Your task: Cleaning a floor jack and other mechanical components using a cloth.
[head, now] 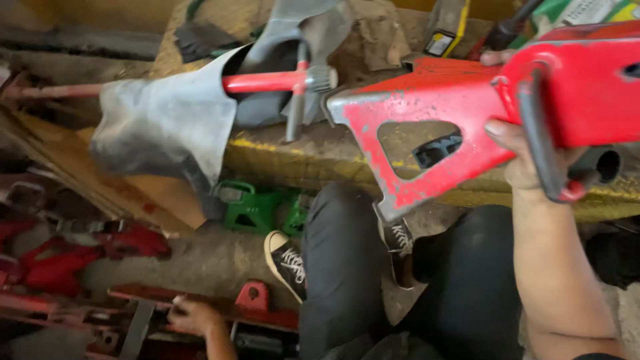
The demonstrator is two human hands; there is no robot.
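Below me is a dusty grey concrete floor, and straight ahead runs a raised concrete ledge with a worn yellow painted edge. Off to my left a sheet of brown plywood leans low beside a heap of red metal brackets, with a green metal bracket lying against the foot of the ledge. The light is flat and dim, no window in view.

Right hand gripping red jack
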